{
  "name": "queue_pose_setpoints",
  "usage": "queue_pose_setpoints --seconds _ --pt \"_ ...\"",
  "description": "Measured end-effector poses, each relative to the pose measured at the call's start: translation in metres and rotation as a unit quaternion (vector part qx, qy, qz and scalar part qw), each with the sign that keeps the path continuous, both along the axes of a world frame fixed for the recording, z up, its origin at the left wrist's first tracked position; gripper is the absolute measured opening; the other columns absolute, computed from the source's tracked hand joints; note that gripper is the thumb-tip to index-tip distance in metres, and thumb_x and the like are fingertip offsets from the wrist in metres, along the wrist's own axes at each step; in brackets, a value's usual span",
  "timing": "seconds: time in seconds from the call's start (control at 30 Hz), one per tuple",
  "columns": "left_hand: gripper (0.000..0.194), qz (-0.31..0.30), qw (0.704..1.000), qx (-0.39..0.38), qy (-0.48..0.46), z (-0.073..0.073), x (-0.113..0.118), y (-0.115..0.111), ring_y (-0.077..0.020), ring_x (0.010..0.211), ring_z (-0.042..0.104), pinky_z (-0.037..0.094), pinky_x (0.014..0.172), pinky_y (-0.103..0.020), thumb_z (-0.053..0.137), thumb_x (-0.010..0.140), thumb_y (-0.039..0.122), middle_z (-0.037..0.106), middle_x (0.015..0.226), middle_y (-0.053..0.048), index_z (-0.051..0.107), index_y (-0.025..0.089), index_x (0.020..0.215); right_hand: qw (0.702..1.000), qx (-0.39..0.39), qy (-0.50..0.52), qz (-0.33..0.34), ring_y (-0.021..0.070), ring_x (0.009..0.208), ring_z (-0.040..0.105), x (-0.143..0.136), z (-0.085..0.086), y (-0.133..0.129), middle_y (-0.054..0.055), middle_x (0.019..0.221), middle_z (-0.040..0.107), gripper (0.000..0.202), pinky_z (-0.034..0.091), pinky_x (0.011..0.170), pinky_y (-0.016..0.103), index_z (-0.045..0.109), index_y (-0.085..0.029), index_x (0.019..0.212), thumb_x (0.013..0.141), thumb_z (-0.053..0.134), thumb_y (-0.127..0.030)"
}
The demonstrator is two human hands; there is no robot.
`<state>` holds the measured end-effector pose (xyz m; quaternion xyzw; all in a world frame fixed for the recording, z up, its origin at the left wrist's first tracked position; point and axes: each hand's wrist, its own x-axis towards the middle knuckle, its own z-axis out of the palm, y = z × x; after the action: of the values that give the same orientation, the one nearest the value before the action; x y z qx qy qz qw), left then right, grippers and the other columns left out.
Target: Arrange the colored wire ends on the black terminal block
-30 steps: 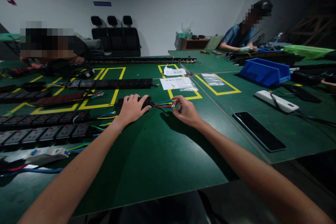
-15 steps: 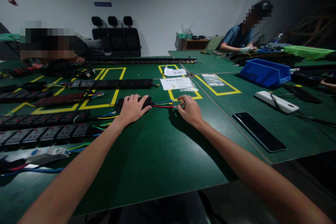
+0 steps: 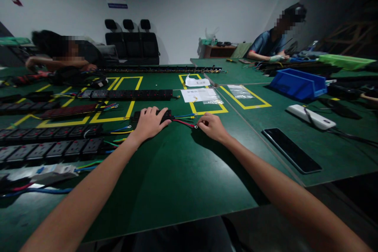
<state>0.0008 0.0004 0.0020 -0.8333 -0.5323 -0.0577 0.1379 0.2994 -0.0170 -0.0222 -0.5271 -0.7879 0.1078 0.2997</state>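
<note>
My left hand [image 3: 151, 123] lies over a short black socket strip [image 3: 167, 114], fingers spread on its top and the thumb along its near side. Red, blue and green-yellow wires [image 3: 183, 122] with ring terminals come out of the strip's right end. At their tips is my right hand [image 3: 212, 126], its thumb and index finger pinched together beside the red wire's ring terminal [image 3: 196, 126]. Whether the fingertips grip that terminal is too small to tell.
Long socket strips [image 3: 50, 134] with loose wires lie on the left. A phone [image 3: 291, 149], a white power strip [image 3: 311, 117] and a blue bin [image 3: 298, 83] are on the right. Papers [image 3: 195, 95] lie ahead. Two people sit across the green table [image 3: 177, 189].
The red wire has moved toward me, away from the blue and green-yellow ones. My right hand has shifted slightly nearer and its fingers have drawn together. My left hand stays on the strip.
</note>
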Motion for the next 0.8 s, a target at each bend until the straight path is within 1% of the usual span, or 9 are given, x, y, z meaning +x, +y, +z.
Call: queue_pose_setpoints --seconds 0.13,0.23,0.3,0.37,0.43,0.5,0.57,0.67,0.8 --pt "0.075 0.000 1.000 0.004 -0.006 -0.002 0.000 0.001 -0.0387 0.119 0.053 0.037 0.099 -0.049 0.024 0.106 0.069 0.060 0.133 -0.021 0.049 0.023 0.159 0.998 -0.015 0.065 0.021 0.0194 0.077 0.064 -0.004 0.002 -0.003 0.004 0.078 0.071 0.024 0.046 0.075 0.030 0.076 -0.021 0.072 0.083 0.055 -0.018" --pt "0.074 -0.001 1.000 0.011 -0.001 -0.004 0.000 0.002 -0.0378 0.120 0.053 0.037 0.100 -0.048 0.025 0.106 0.069 0.060 0.133 -0.021 0.049 0.023 0.158 0.993 -0.034 0.104 0.049 0.0191 0.076 0.064 -0.007 0.004 -0.008 0.004 0.079 0.072 0.024 0.046 0.073 0.029 0.078 -0.020 0.073 0.081 0.055 -0.019" --pt "0.073 -0.003 1.000 0.015 -0.002 -0.005 0.000 0.003 -0.0374 0.120 0.053 0.036 0.100 -0.048 0.025 0.106 0.068 0.061 0.133 -0.021 0.050 0.023 0.158 0.989 -0.041 0.115 0.078 0.0188 0.075 0.064 -0.008 0.005 -0.010 0.004 0.079 0.072 0.025 0.046 0.072 0.029 0.079 -0.020 0.076 0.080 0.055 -0.020" --pt "0.073 -0.005 1.000 0.014 -0.007 -0.006 0.000 0.003 -0.0375 0.119 0.054 0.036 0.100 -0.048 0.025 0.106 0.068 0.061 0.132 -0.021 0.051 0.022 0.157 0.990 -0.035 0.110 0.084 0.0186 0.073 0.063 -0.006 0.004 -0.010 0.004 0.078 0.071 0.025 0.045 0.071 0.029 0.079 -0.020 0.076 0.080 0.054 -0.021" --pt "0.074 -0.006 1.000 0.011 -0.014 -0.006 0.000 0.003 -0.0378 0.119 0.053 0.036 0.101 -0.048 0.026 0.106 0.069 0.061 0.133 -0.021 0.051 0.023 0.157 0.994 -0.008 0.096 0.047 0.0187 0.071 0.060 -0.003 0.003 -0.007 0.003 0.073 0.067 0.024 0.044 0.069 0.030 0.076 -0.020 0.070 0.080 0.054 -0.021" --pt "0.074 -0.005 1.000 0.006 -0.019 -0.006 0.000 0.003 -0.0379 0.120 0.053 0.035 0.102 -0.049 0.026 0.105 0.070 0.061 0.133 -0.020 0.051 0.023 0.157 0.996 0.026 0.087 -0.013 0.0187 0.067 0.057 0.003 0.001 -0.002 0.003 0.069 0.062 0.024 0.043 0.068 0.031 0.071 -0.021 0.064 0.080 0.053 -0.022" --pt "0.074 -0.005 1.000 0.005 -0.025 -0.006 0.000 0.003 -0.0382 0.121 0.053 0.035 0.102 -0.049 0.025 0.105 0.070 0.061 0.133 -0.020 0.051 0.023 0.157 0.994 0.047 0.084 -0.059 0.0188 0.066 0.055 0.010 0.000 0.003 0.002 0.068 0.059 0.024 0.042 0.068 0.031 0.069 -0.022 0.063 0.080 0.052 -0.024" --pt "0.075 -0.006 1.000 0.009 -0.026 -0.007 -0.001 0.003 -0.0388 0.121 0.053 0.036 0.102 -0.050 0.025 0.105 0.070 0.061 0.134 -0.021 0.051 0.023 0.157 0.992 0.059 0.075 -0.087 0.0195 0.067 0.056 0.018 -0.002 0.008 0.002 0.070 0.058 0.024 0.043 0.069 0.031 0.072 -0.023 0.071 0.081 0.051 -0.025" --pt "0.074 -0.006 1.000 0.014 -0.002 -0.005 0.000 0.002 -0.0368 0.119 0.054 0.037 0.101 -0.048 0.024 0.106 0.069 0.062 0.132 -0.021 0.050 0.023 0.157 0.995 0.066 0.041 -0.068 0.0206 0.069 0.057 0.016 -0.005 0.007 0.001 0.072 0.059 0.029 0.044 0.070 0.032 0.077 -0.021 0.095 0.082 0.051 -0.023"
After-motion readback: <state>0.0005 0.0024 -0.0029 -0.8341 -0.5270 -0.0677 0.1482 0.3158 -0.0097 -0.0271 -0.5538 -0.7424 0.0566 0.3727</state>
